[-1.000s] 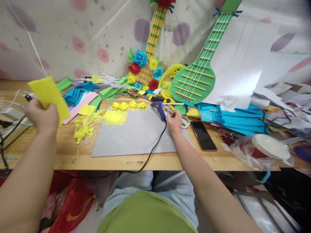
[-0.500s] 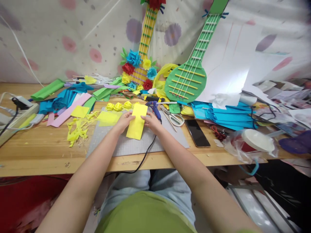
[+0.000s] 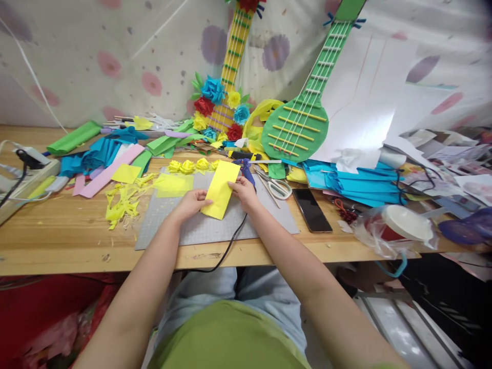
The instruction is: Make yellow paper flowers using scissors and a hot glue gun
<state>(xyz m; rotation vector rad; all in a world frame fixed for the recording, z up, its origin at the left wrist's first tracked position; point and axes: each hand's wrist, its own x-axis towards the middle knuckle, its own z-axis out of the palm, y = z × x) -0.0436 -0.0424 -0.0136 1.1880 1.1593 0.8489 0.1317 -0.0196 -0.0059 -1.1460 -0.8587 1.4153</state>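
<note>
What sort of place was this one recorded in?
Probably a home or small-studio craft workspace: a green guitar-shaped model at the back, a row of yellow paper flowers and a blue glue gun suggest it.

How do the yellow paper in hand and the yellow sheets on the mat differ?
The held paper is tilted between the left hand and right hand; the flat sheets lie untouched on the mat. The held paper is a long, narrow rectangle; the flat sheets form a broader patch. Both are yellow.
</note>
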